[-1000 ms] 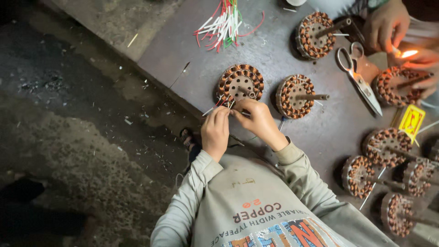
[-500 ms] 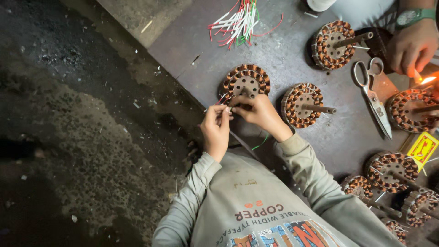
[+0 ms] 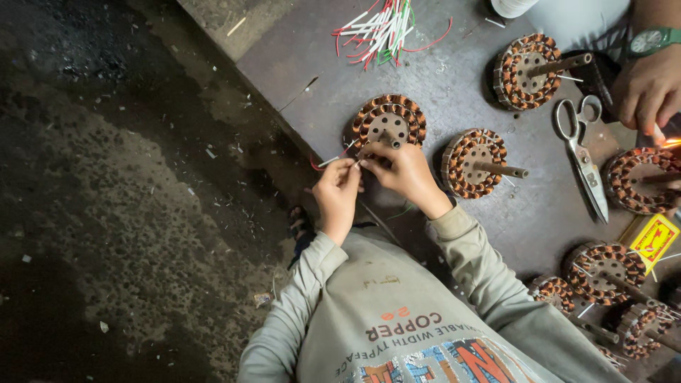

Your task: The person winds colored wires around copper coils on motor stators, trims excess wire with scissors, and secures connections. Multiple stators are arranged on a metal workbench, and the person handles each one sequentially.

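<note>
A round copper-wound stator (image 3: 389, 120) lies flat on the grey worktable (image 3: 454, 78) near its left edge. Thin wire leads with white sleeving (image 3: 332, 161) stick out from the stator's near side. My left hand (image 3: 339, 193) pinches these leads just left of the stator. Against the stator's near rim, my right hand (image 3: 406, 174) has its fingertips closed on the same leads. The two hands almost touch. My grey sleeves run down to the bottom of the view.
More stators with shafts (image 3: 477, 162) (image 3: 528, 69) (image 3: 603, 266) lie to the right. Scissors (image 3: 582, 152), a yellow matchbox (image 3: 654, 241) and a bundle of coloured sleeves (image 3: 379, 28) are on the table. Another person's hand (image 3: 649, 89) with a watch works at the top right. A dark floor (image 3: 128, 213) lies left.
My hands have stayed at the same stator, fingers shifting slightly on the leads. The other person's hand has moved up and right in the view.
</note>
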